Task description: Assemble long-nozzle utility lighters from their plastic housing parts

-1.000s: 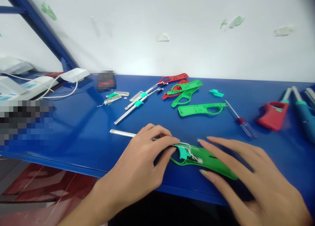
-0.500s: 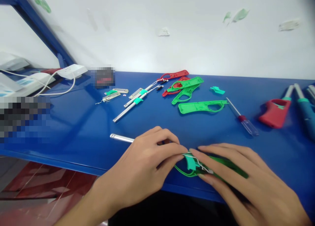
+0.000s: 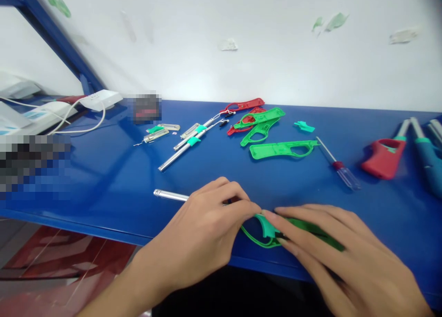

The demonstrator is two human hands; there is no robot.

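Near the front of the table, a green lighter casing half (image 3: 256, 241) lies between my two hands. A turquoise trigger (image 3: 268, 227) sits at its loop. My left hand (image 3: 203, 232) is closed in a pinch at the trigger's upper edge, over a silver lighter tube (image 3: 170, 195) whose far end sticks out to the left. With fingers laid along the casing, my right hand (image 3: 348, 252) grips it, its index fingertip pressing beside the left fingertips. Those fingers hide much of the casing's inside.
Behind my hands lie more silver tubes (image 3: 179, 156), clear fuel tanks (image 3: 157, 135), green casing halves (image 3: 276, 151) and red casing halves (image 3: 247, 104). Rightward are a loose turquoise trigger (image 3: 304, 126), a screwdriver (image 3: 345, 174), a red lighter (image 3: 385, 158) and a blue lighter (image 3: 428, 156). A power strip (image 3: 101, 99) stands left.
The white wire seen earlier across the trigger is now out of sight near my right fingers. My right fingertips have shifted slightly left, closer to my left fingertips.
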